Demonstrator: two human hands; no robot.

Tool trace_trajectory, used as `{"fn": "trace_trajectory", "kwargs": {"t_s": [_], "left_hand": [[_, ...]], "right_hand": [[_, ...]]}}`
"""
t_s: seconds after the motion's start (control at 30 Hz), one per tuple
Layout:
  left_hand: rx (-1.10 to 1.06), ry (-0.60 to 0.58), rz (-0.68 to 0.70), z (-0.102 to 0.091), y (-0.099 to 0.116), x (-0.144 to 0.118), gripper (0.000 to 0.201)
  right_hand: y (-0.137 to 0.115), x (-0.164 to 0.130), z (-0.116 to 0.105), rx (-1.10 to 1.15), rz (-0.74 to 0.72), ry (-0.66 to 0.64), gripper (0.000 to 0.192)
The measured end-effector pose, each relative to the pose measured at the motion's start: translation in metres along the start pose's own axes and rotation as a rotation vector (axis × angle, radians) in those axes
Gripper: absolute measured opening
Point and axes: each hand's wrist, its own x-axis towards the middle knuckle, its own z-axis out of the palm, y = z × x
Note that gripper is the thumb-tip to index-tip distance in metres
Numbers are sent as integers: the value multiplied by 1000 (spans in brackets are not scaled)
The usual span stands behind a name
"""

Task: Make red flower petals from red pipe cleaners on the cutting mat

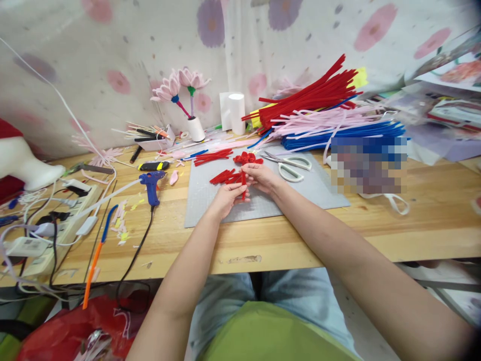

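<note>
Red strip pinched between two hands, over the grey mat.
From my end I see the left hand (230,197) gripping the red strip (243,186) lower down and the right hand (261,176) gripping it near the top — above the grey mat (203,213) on the tabletop (300,235). If either pinch loosened, I'd expect it to slip among the cut red pieces (221,176) just beyond; a careless rightward sweep could knock the scissors (291,164) — they lie near that wrist.

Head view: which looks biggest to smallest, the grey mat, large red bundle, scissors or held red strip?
Grey mat
Large red bundle
Scissors
Held red strip, partly hidden
</note>
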Motion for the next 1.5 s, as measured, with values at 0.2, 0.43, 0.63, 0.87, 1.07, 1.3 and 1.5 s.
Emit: {"fn": "trace_trajectory", "kwargs": {"t_s": [0.2,0.43,0.63,0.87,1.07,1.3,1.5], "left_hand": [[59,-30,76,1,-3,0,28],[-17,3,50,4,-1,3,24],[50,93,12,2,-2,4,17],[193,92,68,-1,-3,5,15],[331,38,211,-5,-6,6,25],[184,-6,108,-1,-1,1,36],[258,55,48,-2,-4,4,21]], "right_hand": [[-8,-4,8,1,-38,84,25],[-6,0,4,-18,-76,112,22],[-1,2,2,-103,-49,36,26],[-3,0,3,-120,-70,85,28],[-2,1,9,-100,-91,156,25],[-3,0,10,-239,-174,200,25],[2,4,9,-197,-183,237,27]]}}
